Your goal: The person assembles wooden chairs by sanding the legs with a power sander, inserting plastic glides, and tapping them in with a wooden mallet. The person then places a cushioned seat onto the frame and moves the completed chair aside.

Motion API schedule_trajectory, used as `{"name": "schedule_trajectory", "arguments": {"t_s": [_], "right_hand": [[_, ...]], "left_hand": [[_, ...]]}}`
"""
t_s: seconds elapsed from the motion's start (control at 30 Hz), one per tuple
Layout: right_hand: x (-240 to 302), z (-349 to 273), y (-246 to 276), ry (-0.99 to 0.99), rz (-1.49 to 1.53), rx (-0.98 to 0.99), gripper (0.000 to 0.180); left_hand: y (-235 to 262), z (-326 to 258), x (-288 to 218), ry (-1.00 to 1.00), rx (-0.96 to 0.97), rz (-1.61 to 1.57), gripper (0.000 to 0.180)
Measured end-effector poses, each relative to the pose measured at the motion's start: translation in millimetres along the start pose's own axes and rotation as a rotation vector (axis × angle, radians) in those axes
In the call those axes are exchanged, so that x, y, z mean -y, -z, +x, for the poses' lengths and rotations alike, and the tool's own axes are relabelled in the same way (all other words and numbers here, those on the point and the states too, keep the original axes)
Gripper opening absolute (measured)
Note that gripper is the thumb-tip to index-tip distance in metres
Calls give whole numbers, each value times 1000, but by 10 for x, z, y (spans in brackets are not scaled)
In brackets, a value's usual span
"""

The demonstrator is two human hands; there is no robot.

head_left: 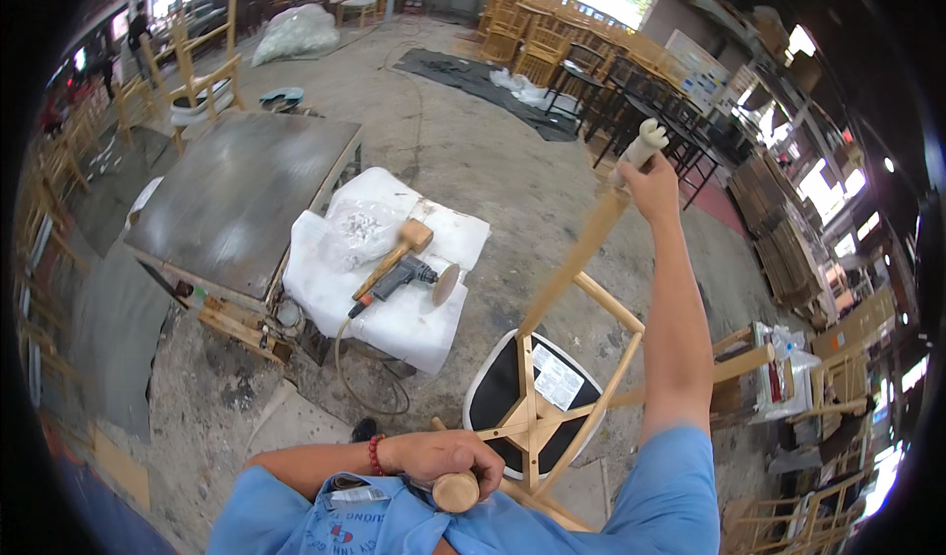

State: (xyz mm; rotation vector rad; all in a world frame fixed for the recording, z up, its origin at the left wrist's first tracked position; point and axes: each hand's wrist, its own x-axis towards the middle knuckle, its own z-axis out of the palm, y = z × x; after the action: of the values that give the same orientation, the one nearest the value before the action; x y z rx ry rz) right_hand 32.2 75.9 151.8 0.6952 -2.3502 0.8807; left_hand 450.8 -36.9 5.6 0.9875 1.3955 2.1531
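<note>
On white foam: mallet, sander.

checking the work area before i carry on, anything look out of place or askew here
The wooden chair is upside down, its black seat underside facing up; the left hand and right hand each grip a leg. On the white-wrapped stand, a mallet and power sander lie loose, the cord trailing to the floor.

- One upturned wooden chair, gripped by two hands: left hand, right hand.
- One wooden mallet beside the chair.
- One power sander against the mallet.
- One dark-topped table beyond the mallet.
- One clear bag of small parts left of the mallet.
- Many stacked chairs far beyond the table, too many to count.
</note>
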Motion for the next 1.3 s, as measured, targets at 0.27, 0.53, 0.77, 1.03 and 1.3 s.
{"name": "schedule_trajectory", "arguments": {"t_s": [0.27,0.53,0.77,1.03,1.3], "right_hand": [[464,-724,-63,590,-82,-94,40],[1337,-2483,-604,1042,2,195,40],[1457,-2883,-511,533,341,471,50],[270,-4378,881,-729,872,417,44],[1361,-5678,393,-1552,236,784,36]], "left_hand": [[302,-134,215,119,-536,123,63],[664,-452,-39,103,-950,-374,48],[1083,-1791,522,282,-1516,161,36],[2336,-3474,1094,916,-1961,632,49],[2694,-3708,1157,1005,-1918,589,56]]}}
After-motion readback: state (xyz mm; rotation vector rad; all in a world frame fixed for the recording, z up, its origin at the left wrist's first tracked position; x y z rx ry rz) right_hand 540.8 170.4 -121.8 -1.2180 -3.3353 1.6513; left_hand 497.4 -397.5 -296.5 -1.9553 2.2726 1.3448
